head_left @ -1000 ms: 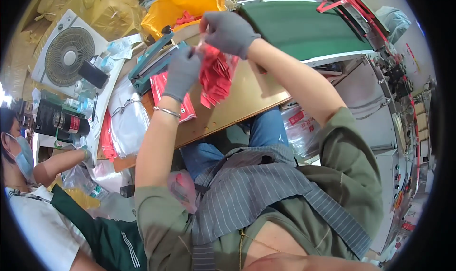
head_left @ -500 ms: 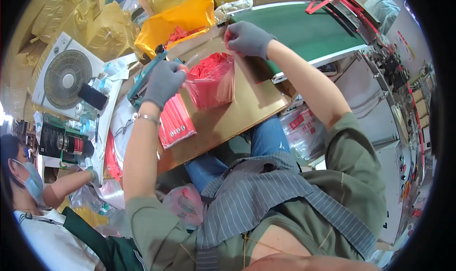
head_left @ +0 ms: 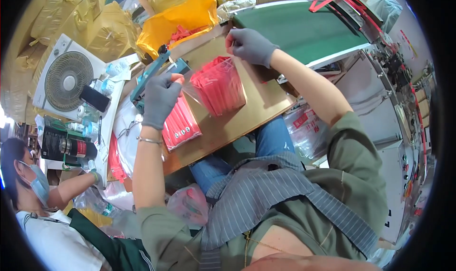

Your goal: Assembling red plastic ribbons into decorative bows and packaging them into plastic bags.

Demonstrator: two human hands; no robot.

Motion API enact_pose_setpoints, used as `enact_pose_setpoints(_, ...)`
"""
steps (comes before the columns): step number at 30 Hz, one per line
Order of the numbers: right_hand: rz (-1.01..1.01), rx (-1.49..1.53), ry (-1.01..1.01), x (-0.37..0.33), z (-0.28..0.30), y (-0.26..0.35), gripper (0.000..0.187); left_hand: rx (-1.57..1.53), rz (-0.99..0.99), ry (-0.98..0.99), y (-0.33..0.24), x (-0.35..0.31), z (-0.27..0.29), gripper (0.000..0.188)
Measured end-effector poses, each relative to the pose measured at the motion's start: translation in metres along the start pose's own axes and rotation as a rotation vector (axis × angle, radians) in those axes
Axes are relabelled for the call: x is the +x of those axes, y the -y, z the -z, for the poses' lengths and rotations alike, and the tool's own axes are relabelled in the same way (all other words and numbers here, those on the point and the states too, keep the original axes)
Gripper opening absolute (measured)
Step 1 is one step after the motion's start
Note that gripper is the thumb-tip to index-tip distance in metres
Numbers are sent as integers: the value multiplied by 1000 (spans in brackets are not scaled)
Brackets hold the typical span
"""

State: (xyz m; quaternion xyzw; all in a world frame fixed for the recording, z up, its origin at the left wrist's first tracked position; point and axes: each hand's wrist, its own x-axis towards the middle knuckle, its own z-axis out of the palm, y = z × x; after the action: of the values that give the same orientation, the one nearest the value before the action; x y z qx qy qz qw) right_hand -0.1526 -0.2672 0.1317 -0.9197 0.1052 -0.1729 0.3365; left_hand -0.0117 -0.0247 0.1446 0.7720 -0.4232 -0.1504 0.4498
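Left hand (head_left: pixel 163 99) and right hand (head_left: pixel 251 45), grey-gloved with bare fingertips, hang on either side of a clear bag (head_left: pixel 241 91) at the upper middle of the frame. Each has its fingers curled in near the bag's open mouth; whether either pinches the film, I cannot tell. Tightly filled with red packets (head_left: pixel 214 81), the bag sits over the brown table (head_left: pixel 266 94), right of a flat red stack (head_left: pixel 181 127). It should be soft and fairly light, its film slippery and easily stretched; the rim suits gripping, with a palm beneath for support.
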Motion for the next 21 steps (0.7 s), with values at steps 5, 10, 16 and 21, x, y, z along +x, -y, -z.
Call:
enact_pose_setpoints(5, 761, -284, -527, -13, -13, 60, 40, -278, 57, -59, -48, -20, 0, 13)
enact_pose_setpoints(10, 530, 1, -130, -1, -49, 61, 33, -332, -88, -179, -47, -25, 15, 17)
enact_pose_setpoints(16, 316, -50, -42, 106, -129, 29, 32, -393, 206, -19, 105, -7, 0, 35)
enact_pose_setpoints(21, -52, -233, -549, 210, -189, -16, 38, -629, 412, -280, 202, 10, -23, 34)
